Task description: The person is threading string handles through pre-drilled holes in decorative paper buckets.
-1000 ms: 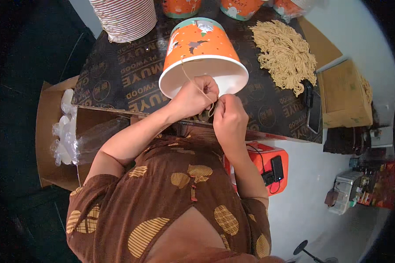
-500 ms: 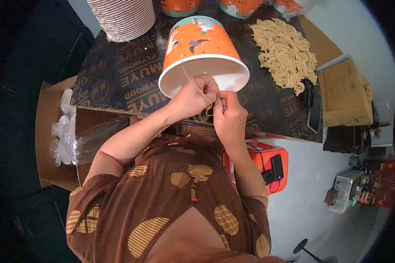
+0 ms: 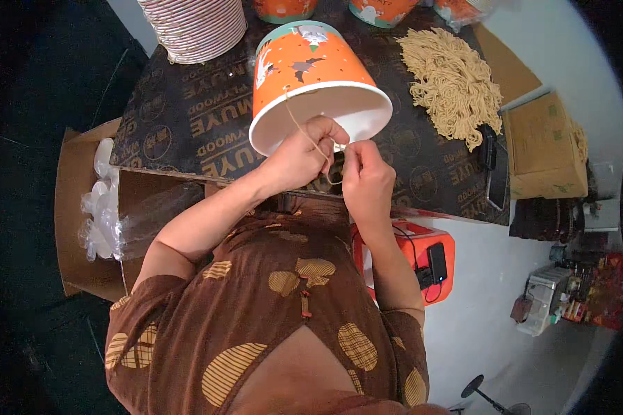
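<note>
An orange paper bucket [image 3: 311,66] with bat and ghost pictures lies tipped on the table, its white open mouth toward me. A thin tan cord [image 3: 296,119] runs from a small hole near its rim down to my fingers. My left hand [image 3: 304,152] is closed with the cord across it, in front of the bucket's mouth. Beside it my right hand [image 3: 369,173] pinches the cord between thumb and forefinger, close to the left fingertips. A small loop of cord hangs below the hands. The exact crossing of the strands is partly hidden by my fingers.
A pile of tan cords [image 3: 457,86] lies right on the dark plywood table [image 3: 173,131]. Stacked white buckets [image 3: 194,28] stand far left, more orange buckets at the back. An open carton [image 3: 83,207] with clear plastic stands left, a phone [image 3: 496,187] near the right edge, a red stool [image 3: 408,249] below.
My right hand has moved slightly right and away from the left, opening a small gap where cord shows. The bucket has shifted a little.
</note>
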`<state>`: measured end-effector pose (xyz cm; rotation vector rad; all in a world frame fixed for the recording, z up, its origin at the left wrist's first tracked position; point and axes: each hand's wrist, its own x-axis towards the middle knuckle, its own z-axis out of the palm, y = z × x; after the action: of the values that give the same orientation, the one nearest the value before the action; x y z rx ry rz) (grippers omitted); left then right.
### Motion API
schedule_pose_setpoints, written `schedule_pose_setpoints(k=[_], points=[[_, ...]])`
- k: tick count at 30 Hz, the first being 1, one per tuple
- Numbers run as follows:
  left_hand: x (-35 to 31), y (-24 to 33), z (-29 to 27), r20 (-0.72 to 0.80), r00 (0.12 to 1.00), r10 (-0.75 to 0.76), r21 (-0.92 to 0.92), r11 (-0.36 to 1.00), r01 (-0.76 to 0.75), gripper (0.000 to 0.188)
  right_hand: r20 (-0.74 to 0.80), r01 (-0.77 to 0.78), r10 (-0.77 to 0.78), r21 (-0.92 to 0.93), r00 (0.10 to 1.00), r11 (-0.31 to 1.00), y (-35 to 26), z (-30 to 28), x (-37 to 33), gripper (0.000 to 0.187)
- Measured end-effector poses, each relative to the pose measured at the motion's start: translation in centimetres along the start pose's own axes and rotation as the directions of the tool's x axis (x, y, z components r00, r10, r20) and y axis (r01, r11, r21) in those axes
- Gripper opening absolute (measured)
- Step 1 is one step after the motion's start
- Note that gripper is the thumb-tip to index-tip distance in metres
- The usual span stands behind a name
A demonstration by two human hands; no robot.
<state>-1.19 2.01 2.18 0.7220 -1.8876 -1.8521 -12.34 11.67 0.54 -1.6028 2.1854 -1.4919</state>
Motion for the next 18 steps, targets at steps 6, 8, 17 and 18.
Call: schedule_pose_setpoints(k=[6, 8, 17, 18], points=[[0.3, -1.9, 0.0, -0.104, 0.961, 0.257, 0.340, 0.917, -0.209, 0.017, 0.011, -0.005, 0.005, 0.003, 1.000, 1.000, -0.2, 0.1, 0.1, 0.004], [0.2, -1.6, 0.0, -0.106, 0.954, 0.280, 0.421, 0.882, -0.212, 0.017, 0.020, -0.011, 0.011, 0.002, 1.000, 1.000, -0.2, 0.0, 0.1, 0.005], [0.3, -1.9, -0.1, -0.108, 0.933, 0.343, 0.426, 0.864, -0.268, 0.014, 0.019, 0.019, -0.019, -0.031, 1.000, 0.999, -0.2, 0.1, 0.1, 0.007], [0.2, -1.6, 0.1, -0.125, 0.947, 0.296, 0.405, 0.886, -0.223, 0.013, 0.029, 0.017, -0.015, -0.040, 0.999, 0.999, -0.2, 0.1, 0.1, 0.007]])
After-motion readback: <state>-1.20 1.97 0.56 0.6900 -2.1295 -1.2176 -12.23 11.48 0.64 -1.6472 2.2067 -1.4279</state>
